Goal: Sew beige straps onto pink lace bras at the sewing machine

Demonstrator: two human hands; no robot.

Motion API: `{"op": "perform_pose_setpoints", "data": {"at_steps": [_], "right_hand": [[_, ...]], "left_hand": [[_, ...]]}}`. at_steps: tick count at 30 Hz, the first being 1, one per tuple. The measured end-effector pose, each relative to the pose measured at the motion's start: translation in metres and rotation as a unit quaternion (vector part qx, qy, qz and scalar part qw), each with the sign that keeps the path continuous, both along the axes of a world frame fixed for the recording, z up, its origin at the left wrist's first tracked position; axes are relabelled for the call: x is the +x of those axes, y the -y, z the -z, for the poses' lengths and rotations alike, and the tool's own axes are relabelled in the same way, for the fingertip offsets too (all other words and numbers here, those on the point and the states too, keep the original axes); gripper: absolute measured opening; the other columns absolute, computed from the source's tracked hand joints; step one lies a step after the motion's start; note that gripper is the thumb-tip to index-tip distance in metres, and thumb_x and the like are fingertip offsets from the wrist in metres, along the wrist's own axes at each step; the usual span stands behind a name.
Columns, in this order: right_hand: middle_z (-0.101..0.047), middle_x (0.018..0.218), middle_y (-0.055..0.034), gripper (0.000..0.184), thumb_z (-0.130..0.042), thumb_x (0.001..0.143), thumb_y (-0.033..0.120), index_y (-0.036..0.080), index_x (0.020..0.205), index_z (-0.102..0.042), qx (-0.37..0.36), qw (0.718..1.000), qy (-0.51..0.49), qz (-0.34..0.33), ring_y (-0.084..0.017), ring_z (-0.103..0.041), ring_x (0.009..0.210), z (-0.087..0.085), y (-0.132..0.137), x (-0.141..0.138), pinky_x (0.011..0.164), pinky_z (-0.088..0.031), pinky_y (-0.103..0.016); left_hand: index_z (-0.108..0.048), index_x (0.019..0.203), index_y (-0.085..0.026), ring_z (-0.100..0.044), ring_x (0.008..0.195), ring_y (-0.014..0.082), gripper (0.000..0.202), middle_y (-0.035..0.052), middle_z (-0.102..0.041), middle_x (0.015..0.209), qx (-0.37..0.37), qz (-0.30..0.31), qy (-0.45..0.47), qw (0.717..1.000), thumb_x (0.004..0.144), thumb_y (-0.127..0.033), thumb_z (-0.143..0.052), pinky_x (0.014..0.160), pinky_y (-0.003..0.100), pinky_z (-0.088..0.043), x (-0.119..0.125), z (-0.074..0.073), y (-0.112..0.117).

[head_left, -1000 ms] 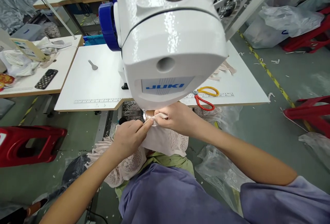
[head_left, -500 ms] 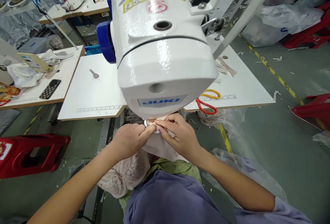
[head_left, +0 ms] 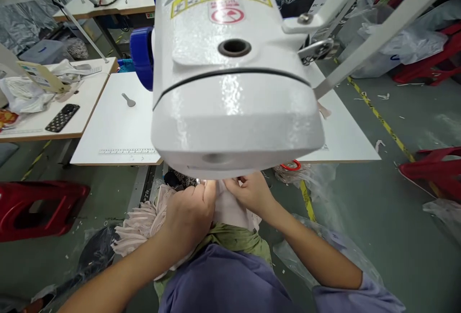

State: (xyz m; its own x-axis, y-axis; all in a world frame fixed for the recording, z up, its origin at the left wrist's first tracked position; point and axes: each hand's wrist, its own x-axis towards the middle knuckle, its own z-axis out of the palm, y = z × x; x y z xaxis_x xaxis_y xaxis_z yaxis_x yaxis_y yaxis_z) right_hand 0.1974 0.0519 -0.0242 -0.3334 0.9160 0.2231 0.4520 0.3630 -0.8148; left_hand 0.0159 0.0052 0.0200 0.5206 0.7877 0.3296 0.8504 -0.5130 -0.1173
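Note:
A big white sewing machine head (head_left: pixel 230 92) fills the middle of the view and hides the needle area. Just below its front edge, my left hand (head_left: pixel 189 210) and my right hand (head_left: pixel 252 193) both pinch a pale pink fabric piece (head_left: pixel 228 207), fingers closed on it. The fingertips are partly hidden under the machine. Pink lace fabric (head_left: pixel 139 224) bunches at the left of my left hand and hangs down over my lap.
The white table (head_left: pixel 118 130) carries a printed ruler strip and a small grey tool (head_left: pixel 127 100). Red scissor handles (head_left: pixel 290 164) peek out at the table's front edge. A red stool (head_left: pixel 39 207) stands left, another (head_left: pixel 432 169) right. A neighbouring desk holds a phone (head_left: pixel 64 117).
The camera has leaned forward, so the machine head now covers the JUKI label and most of the scissors. Both hands stay pinched on the fabric, drawn closer under the machine.

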Motion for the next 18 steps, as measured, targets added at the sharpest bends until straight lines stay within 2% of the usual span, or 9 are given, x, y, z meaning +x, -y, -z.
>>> {"op": "perform_pose_setpoints", "data": {"at_steps": [3, 8, 12, 16, 18], "right_hand": [[-0.069, 0.107, -0.0043, 0.033, -0.056, 0.086, 0.019, 0.025, 0.117, -0.064, -0.026, 0.999, -0.037, -0.001, -0.015, -0.057, 0.067, -0.001, -0.010, 0.004, 0.071, -0.051, -0.031], [-0.067, 0.081, -0.0030, 0.015, -0.055, 0.084, 0.023, 0.025, 0.090, -0.069, -0.006, 0.999, -0.017, -0.040, -0.020, -0.062, 0.077, -0.011, -0.022, 0.008, 0.074, -0.052, -0.034], [-0.063, 0.071, -0.0024, 0.018, -0.057, 0.083, 0.025, 0.026, 0.097, -0.069, -0.010, 0.998, -0.031, -0.051, -0.024, -0.064, 0.085, -0.017, -0.029, 0.010, 0.078, -0.053, -0.036], [-0.069, 0.091, -0.0063, 0.024, -0.057, 0.086, 0.029, 0.024, 0.106, -0.069, -0.027, 0.997, -0.030, -0.069, -0.022, -0.064, 0.079, -0.015, -0.033, 0.013, 0.069, -0.052, -0.033], [-0.069, 0.091, -0.0063, 0.022, -0.058, 0.086, 0.030, 0.023, 0.105, -0.068, -0.040, 0.996, -0.031, -0.072, -0.021, -0.064, 0.077, -0.014, -0.032, 0.015, 0.066, -0.052, -0.032]], "left_hand": [[-0.058, 0.104, -0.016, -0.050, 0.043, 0.0174, 0.025, -0.0009, -0.054, 0.054, 0.002, -0.012, -0.003, 1.000, 0.084, -0.005, -0.048, 0.043, 0.033, -0.025, 0.004, -0.002, 0.000], [-0.058, 0.102, -0.015, -0.051, 0.043, 0.0185, 0.023, -0.0006, -0.054, 0.054, 0.003, -0.020, -0.006, 1.000, 0.083, -0.006, -0.049, 0.043, 0.034, -0.026, 0.006, -0.004, 0.000], [-0.057, 0.104, -0.015, -0.052, 0.045, 0.0190, 0.023, -0.0001, -0.056, 0.056, -0.011, -0.025, -0.002, 1.000, 0.084, -0.007, -0.050, 0.044, 0.034, -0.028, 0.006, -0.002, 0.000], [-0.056, 0.108, -0.015, -0.055, 0.046, 0.0187, 0.023, 0.0005, -0.059, 0.058, -0.014, -0.024, 0.001, 1.000, 0.086, -0.009, -0.051, 0.046, 0.034, -0.029, 0.004, 0.001, 0.000], [-0.055, 0.109, -0.015, -0.054, 0.046, 0.0181, 0.023, 0.0000, -0.060, 0.057, -0.009, -0.022, 0.004, 1.000, 0.087, -0.010, -0.052, 0.046, 0.033, -0.029, 0.002, 0.001, 0.000]]}}
